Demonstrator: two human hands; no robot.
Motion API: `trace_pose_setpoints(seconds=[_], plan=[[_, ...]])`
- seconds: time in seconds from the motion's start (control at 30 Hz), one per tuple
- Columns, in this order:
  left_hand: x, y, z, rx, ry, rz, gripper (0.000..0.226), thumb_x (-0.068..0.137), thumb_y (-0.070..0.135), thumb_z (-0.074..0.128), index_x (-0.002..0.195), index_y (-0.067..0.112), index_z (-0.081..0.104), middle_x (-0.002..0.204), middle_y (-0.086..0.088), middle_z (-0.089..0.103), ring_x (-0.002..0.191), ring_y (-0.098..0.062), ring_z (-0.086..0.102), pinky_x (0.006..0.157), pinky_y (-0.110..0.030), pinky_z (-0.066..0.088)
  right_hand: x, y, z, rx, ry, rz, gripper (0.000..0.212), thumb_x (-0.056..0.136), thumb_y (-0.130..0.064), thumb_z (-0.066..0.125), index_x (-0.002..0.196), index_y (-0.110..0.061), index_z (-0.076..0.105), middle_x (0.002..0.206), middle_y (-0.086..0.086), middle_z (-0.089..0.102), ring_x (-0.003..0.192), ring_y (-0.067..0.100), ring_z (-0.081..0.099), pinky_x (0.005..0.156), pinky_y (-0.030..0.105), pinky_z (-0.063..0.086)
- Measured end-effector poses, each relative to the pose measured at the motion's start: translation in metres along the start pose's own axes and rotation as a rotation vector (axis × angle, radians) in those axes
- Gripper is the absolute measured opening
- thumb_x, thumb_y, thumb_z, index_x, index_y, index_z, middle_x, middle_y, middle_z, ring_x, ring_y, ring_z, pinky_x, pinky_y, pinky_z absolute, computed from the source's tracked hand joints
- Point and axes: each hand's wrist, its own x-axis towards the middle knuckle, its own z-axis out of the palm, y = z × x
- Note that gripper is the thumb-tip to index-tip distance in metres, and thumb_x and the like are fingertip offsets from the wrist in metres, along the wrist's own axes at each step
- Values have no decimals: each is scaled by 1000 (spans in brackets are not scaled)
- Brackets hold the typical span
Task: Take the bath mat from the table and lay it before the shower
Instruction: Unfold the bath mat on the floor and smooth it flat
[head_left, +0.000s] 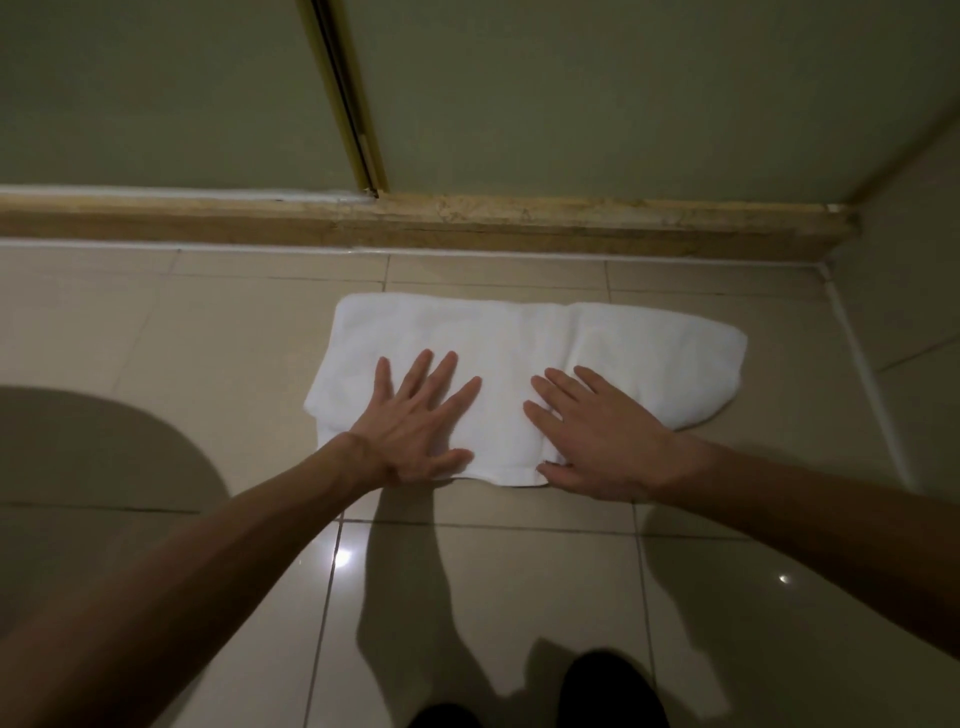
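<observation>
A white bath mat (519, 332) lies folded lengthwise on the beige tiled floor, just in front of the shower's stone threshold (519, 223). My left hand (421, 421) lies flat on the mat's left half, fingers spread and straight. My right hand (597, 431) lies flat on the mat's near right part, fingers straight, thumb at the mat's front edge. Neither hand grips the cloth.
Frosted shower door panels (571, 93) with a gold frame strip (348, 93) rise behind the threshold. A wall (904, 270) closes the right side. A rounded dark shape (93, 447) lies at the left. Dark-clad legs (597, 691) show at the bottom edge.
</observation>
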Motion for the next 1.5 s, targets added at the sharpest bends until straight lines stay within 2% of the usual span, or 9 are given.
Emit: trace_pose_setpoints(seconds=[0.2,0.3,0.5,0.63,0.83,1.03,1.17,1.3,1.5], plan=[[-1,3,1,28,25,-2,76,92,64,27,147,34,-15,157,-10,-22,142,-34,-21,109,-66,-5,2,-12,2,-52,39,23,54,80,-33,61,125,-4,55,135,24,50,126,36,46,107,48,33],[-2,4,0,27,14,-14,67,95,56,24,148,36,-13,157,-10,-21,143,-34,-20,109,-65,-5,3,-12,5,-94,102,19,46,74,-29,68,113,-4,64,123,22,60,114,34,56,101,45,41],[-3,6,-1,-7,19,-33,59,100,46,24,149,38,-7,159,-9,-17,144,-33,-18,110,-65,-6,5,-9,13,-90,192,-1,27,76,-25,75,97,-10,68,109,15,66,102,29,62,94,40,47],[-2,6,-2,-10,31,-40,55,100,45,21,150,38,-2,159,-9,-13,145,-33,-14,111,-64,-4,7,-9,15,-62,256,-14,12,83,-20,68,90,-11,66,99,13,67,93,30,63,85,40,51],[-8,7,-2,-52,3,-19,79,85,76,24,149,39,-6,158,-7,-19,143,-31,-20,111,-64,-11,6,-13,11,57,336,9,16,82,-23,72,82,-8,64,86,13,68,80,30,65,68,40,54],[-5,7,-1,8,4,-27,86,86,69,40,148,37,-10,157,-8,-21,143,-33,-21,109,-67,-9,7,-20,-4,210,397,96,22,74,-20,80,71,-11,61,66,6,62,59,23,61,58,30,51],[-6,5,0,40,20,-16,75,93,57,37,150,36,-7,158,-11,-17,144,-35,-18,108,-67,-5,5,-21,-2,264,350,111,16,87,-23,67,83,-8,64,78,11,66,71,26,63,69,36,53],[-6,4,-1,25,27,-27,64,99,47,32,150,38,-4,159,-9,-15,144,-33,-16,110,-67,-3,4,-16,-2,184,366,61,25,74,-29,80,71,-13,61,67,3,61,58,19,58,55,29,50],[-6,0,-5,-24,37,-31,56,100,41,30,150,38,6,160,-7,-7,146,-29,-11,112,-64,0,2,-4,4,72,249,-24,35,74,-43,75,85,-11,67,90,11,68,77,25,64,66,34,54]])
